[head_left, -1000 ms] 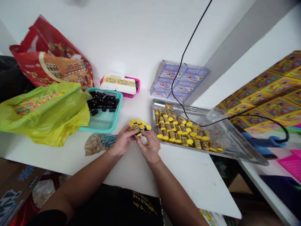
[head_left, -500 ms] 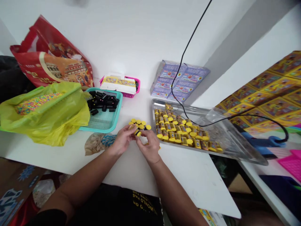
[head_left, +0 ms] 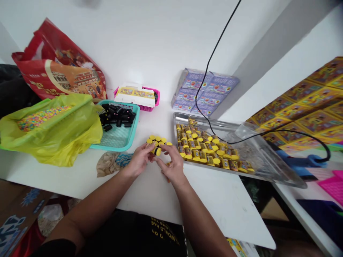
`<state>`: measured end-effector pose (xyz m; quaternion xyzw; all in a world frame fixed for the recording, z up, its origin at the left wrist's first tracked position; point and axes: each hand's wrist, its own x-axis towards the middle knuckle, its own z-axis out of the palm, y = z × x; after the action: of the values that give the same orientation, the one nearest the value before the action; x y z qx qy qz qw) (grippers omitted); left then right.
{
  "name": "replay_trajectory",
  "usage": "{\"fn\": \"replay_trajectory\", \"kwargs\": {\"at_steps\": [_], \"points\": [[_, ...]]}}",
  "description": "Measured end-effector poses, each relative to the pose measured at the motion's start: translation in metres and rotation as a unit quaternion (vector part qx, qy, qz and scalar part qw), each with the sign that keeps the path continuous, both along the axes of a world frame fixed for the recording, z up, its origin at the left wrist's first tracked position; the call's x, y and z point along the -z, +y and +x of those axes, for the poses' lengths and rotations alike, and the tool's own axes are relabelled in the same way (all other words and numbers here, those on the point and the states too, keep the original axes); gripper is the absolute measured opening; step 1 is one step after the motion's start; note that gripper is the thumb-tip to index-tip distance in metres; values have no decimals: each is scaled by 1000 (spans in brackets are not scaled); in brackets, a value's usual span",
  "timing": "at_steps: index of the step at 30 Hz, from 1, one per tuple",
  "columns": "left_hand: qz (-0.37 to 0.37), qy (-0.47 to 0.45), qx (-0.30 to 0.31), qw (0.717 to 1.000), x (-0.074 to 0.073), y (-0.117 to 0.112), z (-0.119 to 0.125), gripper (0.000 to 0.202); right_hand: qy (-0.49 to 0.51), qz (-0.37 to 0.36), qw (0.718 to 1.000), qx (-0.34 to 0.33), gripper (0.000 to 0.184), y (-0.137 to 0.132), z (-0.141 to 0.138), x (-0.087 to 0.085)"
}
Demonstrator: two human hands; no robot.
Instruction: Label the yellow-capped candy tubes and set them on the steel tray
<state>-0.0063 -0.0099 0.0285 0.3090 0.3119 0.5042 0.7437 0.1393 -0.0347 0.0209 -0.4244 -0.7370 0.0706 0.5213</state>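
My left hand (head_left: pixel 141 159) is closed on a small black canister with a yellow cap (head_left: pixel 157 151), its cap end tilted toward me. Just to the right, my right hand (head_left: pixel 173 165) has its thumb and forefinger apart, close to the canister but off it. Small orange-yellow pieces (head_left: pixel 169 163) show under my right hand, mostly covered, and I cannot make out what they are. Right behind both hands stands a cluster of yellow-capped canisters (head_left: pixel 158 138).
A metal tray (head_left: pixel 252 150) on the right bears rows of labelled yellow canisters (head_left: pixel 203 156). To the left are a teal basket (head_left: pixel 120 144) of black canisters, a crumpled cloth (head_left: pixel 107 165) and a yellow bag (head_left: pixel 64 132) with colourful beads. A black cable (head_left: pixel 207 67) hangs across the tray.
My right hand has drawn slightly away from the canister, and its fingers have spread. The canister's yellow cap now faces me more. My left hand has barely moved.
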Motion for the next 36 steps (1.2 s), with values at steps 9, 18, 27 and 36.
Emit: {"fn": "replay_trajectory", "kwargs": {"at_steps": [9,18,27,36], "points": [[-15,-48,17,999,4,2,-1,30,-25,90,995,32,33,1,-3,6],[-69,-82,4,994,4,3,1,22,-13,60,998,8,34,0,-5,9],[-130,-113,33,984,1,2,-1,14,-40,113,992,42,36,1,-6,13],[-71,-91,5,993,5,1,1,28,-86,134,987,36,38,1,-4,9]]}}
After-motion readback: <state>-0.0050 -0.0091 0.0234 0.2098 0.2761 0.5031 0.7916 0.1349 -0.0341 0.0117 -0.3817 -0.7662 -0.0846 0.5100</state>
